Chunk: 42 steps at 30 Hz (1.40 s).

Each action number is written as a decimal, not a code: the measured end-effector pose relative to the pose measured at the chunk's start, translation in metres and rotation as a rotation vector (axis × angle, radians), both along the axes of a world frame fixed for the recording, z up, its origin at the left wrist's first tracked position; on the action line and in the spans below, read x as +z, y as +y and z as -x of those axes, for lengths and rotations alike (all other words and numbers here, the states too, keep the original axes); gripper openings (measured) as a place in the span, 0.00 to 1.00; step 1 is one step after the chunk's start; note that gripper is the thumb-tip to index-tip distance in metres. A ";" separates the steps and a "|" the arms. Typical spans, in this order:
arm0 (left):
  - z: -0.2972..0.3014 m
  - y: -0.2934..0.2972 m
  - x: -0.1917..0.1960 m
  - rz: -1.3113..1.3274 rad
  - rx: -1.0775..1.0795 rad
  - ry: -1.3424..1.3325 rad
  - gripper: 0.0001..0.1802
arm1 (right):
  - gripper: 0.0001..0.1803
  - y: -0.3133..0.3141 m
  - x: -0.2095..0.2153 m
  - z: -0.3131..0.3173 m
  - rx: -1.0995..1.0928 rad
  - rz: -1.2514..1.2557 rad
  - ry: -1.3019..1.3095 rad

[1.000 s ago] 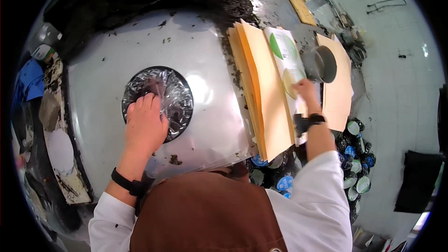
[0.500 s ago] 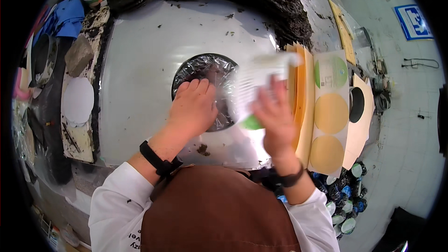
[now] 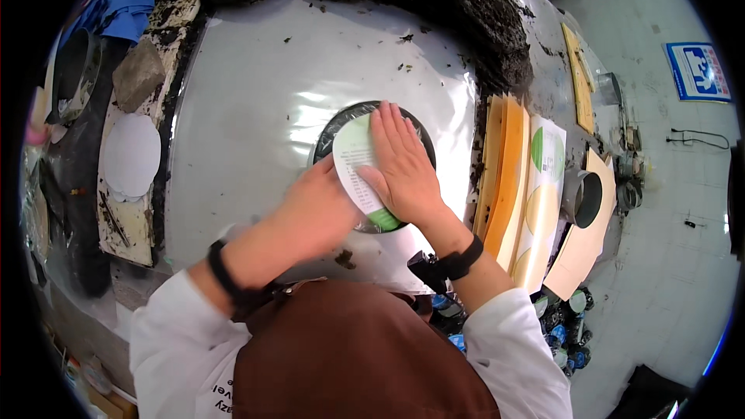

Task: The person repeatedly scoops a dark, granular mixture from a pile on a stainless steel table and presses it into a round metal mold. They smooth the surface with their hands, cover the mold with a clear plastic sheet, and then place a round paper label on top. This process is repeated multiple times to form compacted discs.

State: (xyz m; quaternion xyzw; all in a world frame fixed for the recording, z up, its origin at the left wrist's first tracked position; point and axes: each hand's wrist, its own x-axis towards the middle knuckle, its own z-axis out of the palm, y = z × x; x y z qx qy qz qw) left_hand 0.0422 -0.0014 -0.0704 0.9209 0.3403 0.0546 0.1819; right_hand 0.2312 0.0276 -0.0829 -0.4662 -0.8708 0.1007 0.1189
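Observation:
A dark round package (image 3: 324,138) wrapped in clear plastic lies on the table in front of me. On top of it is an oval-looking white and green sticker (image 3: 353,157) with printed lines. My right hand (image 3: 407,178) lies flat over the sticker's right part, fingers stretched forward and thumb out to the left. At the package's near left edge is my left hand (image 3: 322,198), against the sticker's left side. It is blurred, and its fingertips are partly hidden, so their hold cannot be made out.
Dark, ragged round cakes (image 3: 489,39) are stacked along the far edge. On the right stand yellow-orange sheets (image 3: 504,171), a sticker sheet (image 3: 549,163) and a metal ring (image 3: 582,198). A stone (image 3: 138,74) and white paper discs (image 3: 132,155) lie left. Wrapped packages (image 3: 555,334) are piled below right.
My right hand has brought the sticker leftward from beside the package onto its top and now lies flat there. My left hand has slid off the package's top to its near left edge.

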 end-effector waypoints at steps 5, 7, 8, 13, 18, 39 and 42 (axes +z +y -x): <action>0.025 -0.019 -0.013 0.007 0.049 -0.177 0.31 | 0.42 -0.005 0.005 0.012 0.133 0.101 0.010; 0.030 -0.013 -0.024 0.037 -0.024 -0.116 0.32 | 0.41 -0.004 0.006 0.017 0.157 0.068 -0.058; 0.034 -0.013 -0.028 0.052 -0.062 -0.086 0.32 | 0.40 -0.005 0.007 0.021 0.167 0.050 -0.092; 0.046 -0.022 -0.024 -0.068 0.366 -0.339 0.48 | 0.37 -0.007 0.001 0.026 0.133 -0.003 -0.161; 0.031 -0.015 -0.033 0.004 0.575 -0.340 0.58 | 0.39 -0.011 0.011 0.045 0.150 -0.025 -0.268; -0.031 -0.013 0.109 0.565 0.364 -0.183 0.36 | 0.39 -0.049 -0.033 -0.083 -0.538 0.077 0.625; 0.040 0.014 -0.008 1.024 0.833 -0.583 0.32 | 0.34 -0.060 -0.062 -0.102 0.216 0.649 1.608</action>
